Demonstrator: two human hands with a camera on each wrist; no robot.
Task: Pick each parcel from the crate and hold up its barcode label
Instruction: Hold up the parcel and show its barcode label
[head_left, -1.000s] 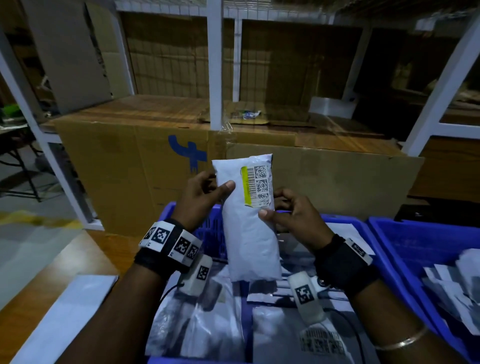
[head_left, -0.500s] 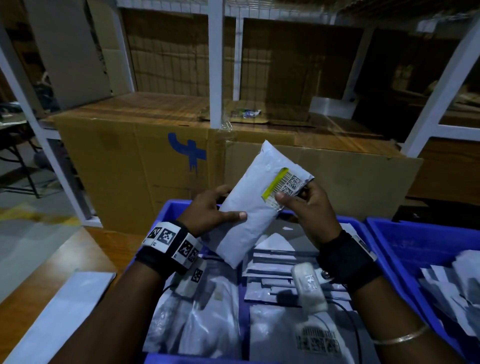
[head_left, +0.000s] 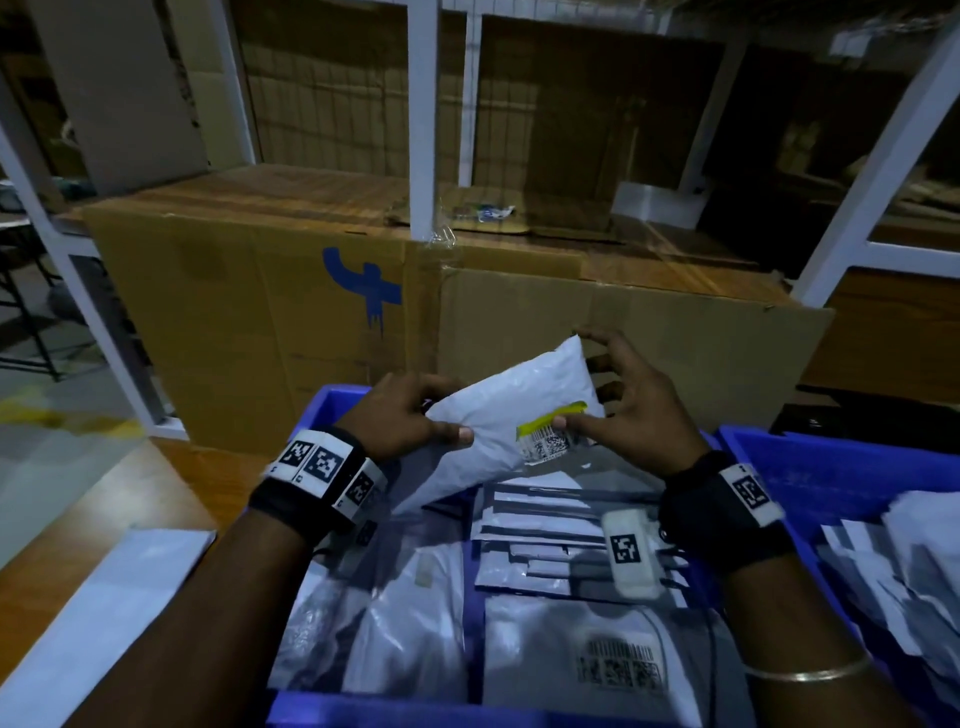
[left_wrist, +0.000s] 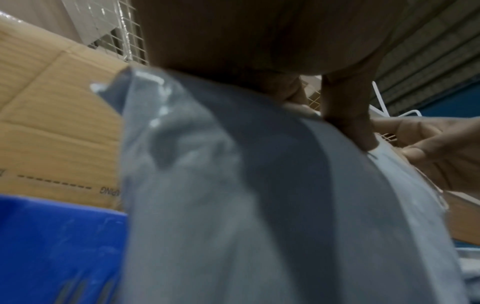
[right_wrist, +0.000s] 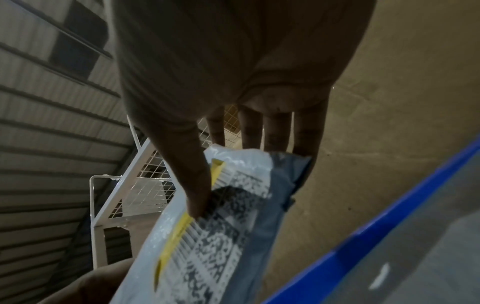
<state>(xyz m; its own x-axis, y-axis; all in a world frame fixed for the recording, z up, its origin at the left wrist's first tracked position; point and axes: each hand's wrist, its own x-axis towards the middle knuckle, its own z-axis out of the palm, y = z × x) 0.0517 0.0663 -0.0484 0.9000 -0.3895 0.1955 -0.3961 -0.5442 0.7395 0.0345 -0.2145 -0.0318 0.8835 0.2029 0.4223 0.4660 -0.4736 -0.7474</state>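
The white parcel (head_left: 498, 415) is a soft, slick poly mailer, and in my judgement the main risk is that it slips or folds in the grip: it is held only at its edges, and a limp bag sags between two pinch points. A second risk is the barcode label (head_left: 550, 439) itself. The right thumb lies on it, so the code is partly covered, and the parcel is tilted so that the label faces up rather than forward. If the thumb is not moved off, the label cannot be read cleanly when raised.

The parcel hangs over the far end of the blue crate (head_left: 332, 410), slanting from lower left to upper right between both hands. The left hand (head_left: 405, 415) grips its left edge, thumb on top and fingers curled beneath. The right hand (head_left: 628, 410) pinches the right end at the label, thumb on top, the other fingers spread loosely behind the far edge.

More parcels lie in the crate below. A second blue crate (head_left: 831, 467) stands to the right, and cardboard boxes (head_left: 234, 312) stand beyond.
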